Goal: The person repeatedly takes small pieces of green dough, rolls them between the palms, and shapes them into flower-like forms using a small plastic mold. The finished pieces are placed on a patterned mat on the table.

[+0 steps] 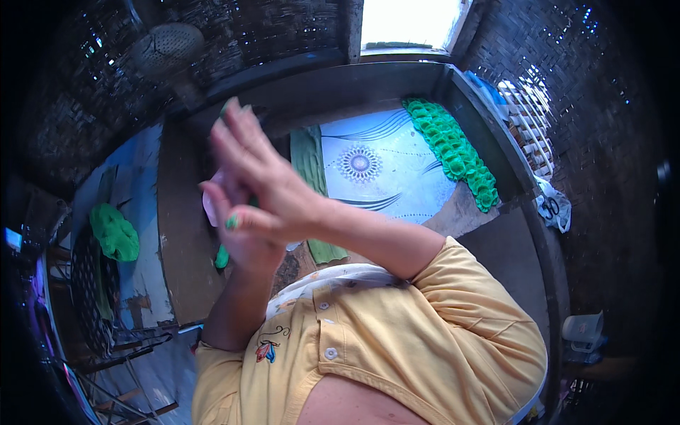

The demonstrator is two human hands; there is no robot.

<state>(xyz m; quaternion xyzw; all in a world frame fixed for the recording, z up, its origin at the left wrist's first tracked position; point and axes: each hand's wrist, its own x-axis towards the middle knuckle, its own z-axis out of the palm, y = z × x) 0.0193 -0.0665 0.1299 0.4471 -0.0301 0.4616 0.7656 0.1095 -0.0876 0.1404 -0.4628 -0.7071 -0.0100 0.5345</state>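
Observation:
My right hand [273, 180] lies across my left hand [248, 237], palm against palm, with fingers stretched out. Green colour shows on some fingertips. Motion smears part of the left hand, and the right covers much of it. Whether anything sits between the palms is hidden. Behind the hands a pink thing [208, 205] peeks out, and a small green piece [222, 256] lies near my left wrist. To their right is a green leaf strip [309, 159] on the board. Overlapping green scalloped rounds [453, 152] line the far right of a patterned white-blue sheet [361, 188].
A low dark wooden wall [319, 92] edges the work surface. At left, a crumpled green bundle [115, 232] rests on a bluish board [145, 276]. A white plastic bag [552, 205] hangs at right, above a clear container [583, 329]. Woven walls stand around.

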